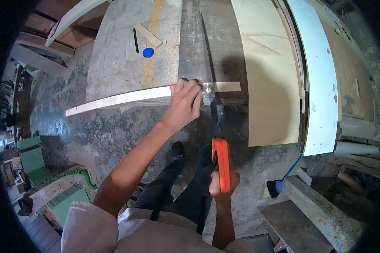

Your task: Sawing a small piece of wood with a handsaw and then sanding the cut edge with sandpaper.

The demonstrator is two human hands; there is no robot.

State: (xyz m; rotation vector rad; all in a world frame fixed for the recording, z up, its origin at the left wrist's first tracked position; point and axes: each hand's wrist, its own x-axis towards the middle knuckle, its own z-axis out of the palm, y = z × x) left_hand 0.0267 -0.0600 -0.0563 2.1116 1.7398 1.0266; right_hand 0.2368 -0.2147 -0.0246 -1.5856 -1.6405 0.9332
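My right hand point(216, 185) is closed around the orange handle of a handsaw point(222, 162). The saw's long thin dark blade runs away from me and crosses a long pale wood strip point(131, 96) near its right end. My left hand point(184, 101) grips that strip just left of the blade, fingers bent over its far edge. The strip lies across the near edge of a worn work table point(122, 55). Beside my left fingertips, a small light patch at the blade is too blurred to make out.
Farther back on the table lie a black pen point(136, 41), a short wood piece point(148, 35) and a round blue object point(147, 52). Large wood boards point(270, 84) stand close on the right. A blue-handled brush point(275, 187) is at lower right, a green hose point(88, 179) at lower left.
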